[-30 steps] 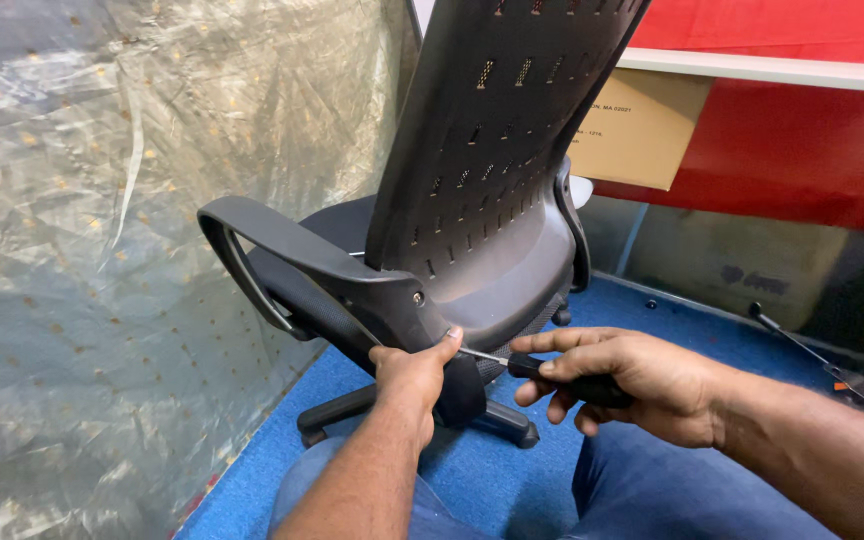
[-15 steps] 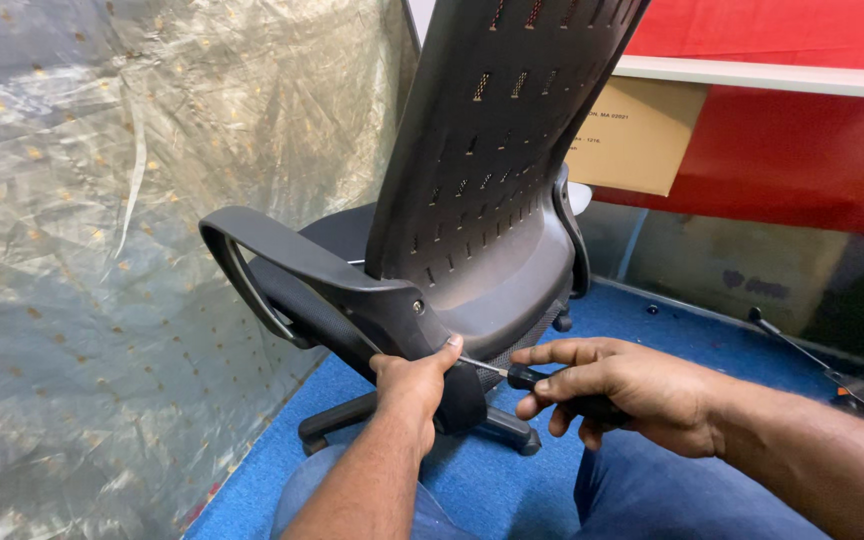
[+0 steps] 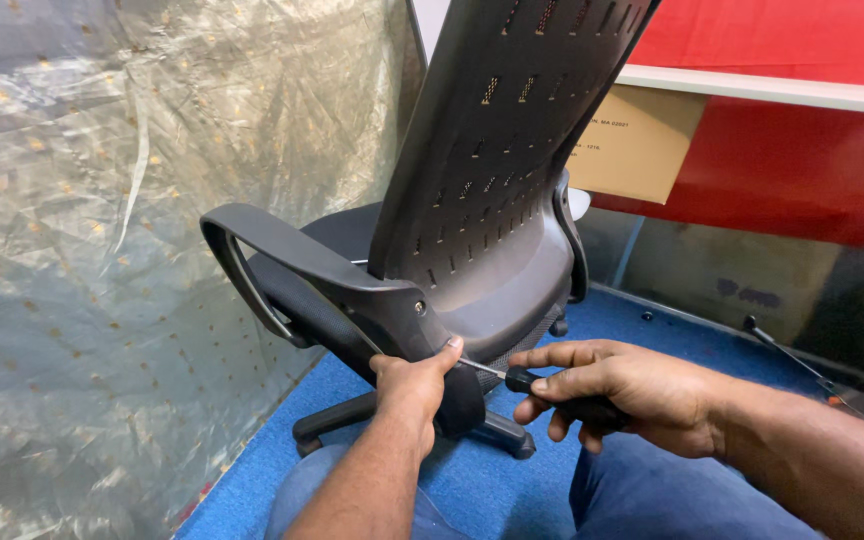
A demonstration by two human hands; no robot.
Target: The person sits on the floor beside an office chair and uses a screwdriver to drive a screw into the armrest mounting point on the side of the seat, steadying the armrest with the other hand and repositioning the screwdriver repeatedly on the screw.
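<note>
Your left hand (image 3: pixel 420 385) is clamped on the lower end of the armrest (image 3: pixel 302 265), thumb up against the bracket, fingers wrapped under it; your right hand (image 3: pixel 622 390) is closed round the dark handle of a screwdriver (image 3: pixel 527 380), index finger stretched along it; the thin shaft runs leftward from that hand to the spot just beside your left thumb, where the armrest meets the underside of the seat. The chair (image 3: pixel 502 180) stands right in front of both hands, its slotted back rising above them and its wheeled base (image 3: pixel 352 420) on the blue floor (image 3: pixel 672 325) just below your left wrist; one screw head shows on the bracket just above your left hand. This looks like the fastening step at the armrest joint, with the tip at or near a screw I cannot see; the tip itself is hidden by your thumb. The next move calls for a steady brace on the armrest and the shaft kept straight in line with the screw; a slanted tip could slip out.
</note>
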